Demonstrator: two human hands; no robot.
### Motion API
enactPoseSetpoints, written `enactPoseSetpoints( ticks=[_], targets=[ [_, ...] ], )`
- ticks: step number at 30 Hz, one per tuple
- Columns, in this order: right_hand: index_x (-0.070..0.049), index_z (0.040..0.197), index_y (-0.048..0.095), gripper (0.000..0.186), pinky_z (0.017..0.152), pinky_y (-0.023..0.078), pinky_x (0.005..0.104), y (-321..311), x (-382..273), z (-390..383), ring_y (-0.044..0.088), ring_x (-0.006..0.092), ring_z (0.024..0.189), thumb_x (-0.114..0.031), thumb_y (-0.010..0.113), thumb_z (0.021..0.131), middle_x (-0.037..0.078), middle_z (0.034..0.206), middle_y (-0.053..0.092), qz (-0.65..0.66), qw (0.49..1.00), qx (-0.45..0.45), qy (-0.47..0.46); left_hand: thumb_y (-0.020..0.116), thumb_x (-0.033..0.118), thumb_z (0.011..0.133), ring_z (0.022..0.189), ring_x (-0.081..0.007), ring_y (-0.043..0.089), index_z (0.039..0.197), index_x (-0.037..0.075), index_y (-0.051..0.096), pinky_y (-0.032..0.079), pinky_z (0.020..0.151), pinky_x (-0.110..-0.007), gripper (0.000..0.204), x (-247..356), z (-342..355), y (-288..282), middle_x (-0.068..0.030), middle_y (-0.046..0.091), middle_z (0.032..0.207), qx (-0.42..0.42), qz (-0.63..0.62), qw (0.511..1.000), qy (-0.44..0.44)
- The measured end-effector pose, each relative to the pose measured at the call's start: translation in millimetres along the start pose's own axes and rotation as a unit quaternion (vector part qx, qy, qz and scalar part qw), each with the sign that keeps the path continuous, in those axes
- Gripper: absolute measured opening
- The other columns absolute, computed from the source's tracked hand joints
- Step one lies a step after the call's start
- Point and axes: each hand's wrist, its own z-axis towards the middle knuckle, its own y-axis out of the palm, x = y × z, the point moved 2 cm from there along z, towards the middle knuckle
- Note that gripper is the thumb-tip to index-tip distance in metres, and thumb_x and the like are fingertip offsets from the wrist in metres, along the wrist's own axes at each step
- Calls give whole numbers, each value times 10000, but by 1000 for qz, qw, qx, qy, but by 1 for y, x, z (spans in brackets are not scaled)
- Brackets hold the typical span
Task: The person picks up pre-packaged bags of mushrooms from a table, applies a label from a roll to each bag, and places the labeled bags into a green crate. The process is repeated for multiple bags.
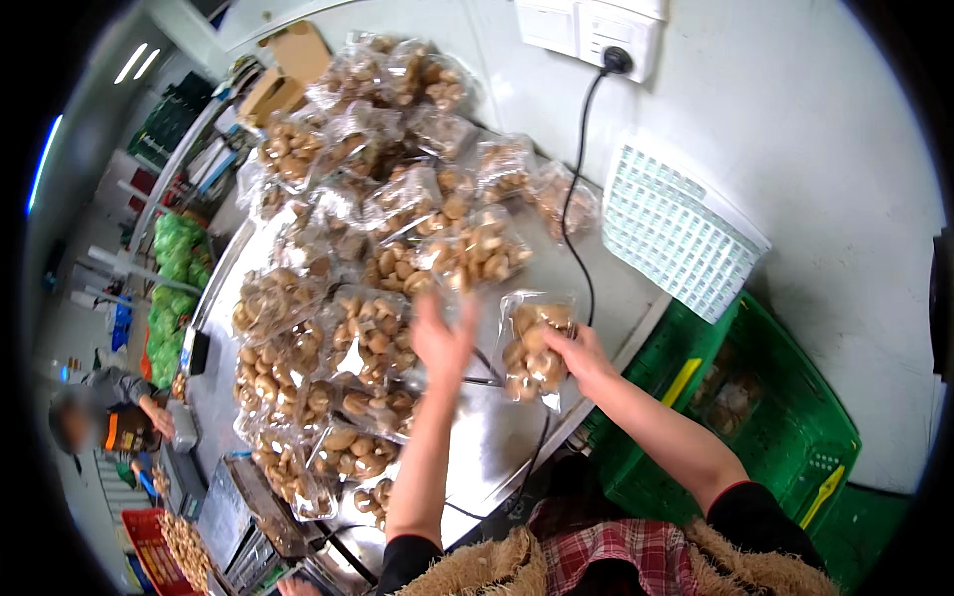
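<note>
At 8 to 9 o'clock sits a co-worker [119, 429] in a grey-sleeved top, one hand at a grey block-shaped object [183, 427]. Green net sacks [177, 260] lie at 9 o'clock. From 7 round to 12 o'clock, clear plastic bags of brown, round-capped mushrooms [373, 338] are heaped on a shiny silver metal table [487, 432]. Near the centre, the left hand [442, 341] is over the heap's right edge, thumb and fingers spread wide; it is blurred, and I cannot tell whether it touches a bag. Just to its right is a single clear packet of large brown mushrooms [532, 350], its side edge gripped by the right hand [588, 360], thumb on top. A black cable [582, 139] drops from 1 o'clock. A white sheet with green printed rows [681, 223] hangs toward 2 o'clock; a green plastic crate with yellow handles [807, 437] stands at 4 o'clock.
</note>
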Motion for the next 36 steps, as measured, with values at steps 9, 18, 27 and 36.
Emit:
enactPoseSetpoints(
  ticks=[9, 18, 27, 36],
  targets=[
    [-2, 1216, 541, 379, 887, 473, 290, -225, -36, -198, 577, 141, 994, -139, 618, 871, 64, 1103, 618, 16, 962, 229, -146, 744, 558, 662, 657, -266, 567, 715, -14, 543, 454, 659, -402, 608, -61, 73, 45, -149, 619, 735, -112, 132, 984, -34],
    [38, 1129, 598, 497, 757, 504, 301, -468, 89, -284, 609, 165, 896, -344, 688, 824, 87, 1053, 634, 70, 852, 508, -103, 654, 307, 843, 667, -131, 482, 793, -25, 601, 432, 611, -275, 340, 1, 4, -3, -37, 566, 750, -102, -100, 982, -120],
    [30, 1203, 523, 588, 791, 468, 384, -481, 108, -229, 568, 371, 925, -429, 608, 846, 232, 1149, 558, -428, 662, 616, 2, 501, 327, 885, 858, -186, 564, 1026, -2, 610, 466, 745, -345, 374, 160, -140, -8, -98, 600, 916, -209, -222, 950, -72],
    [-2, 1312, 404, 667, 762, 501, 315, -419, 32, -319, 581, 169, 906, -262, 716, 784, 128, 1062, 598, -21, 917, 381, -118, 706, 303, 796, 703, -226, 622, 1064, 19, 546, 515, 648, -355, 422, 285, -369, 169, -137, 633, 856, -665, -162, 719, 120]
  ],
)
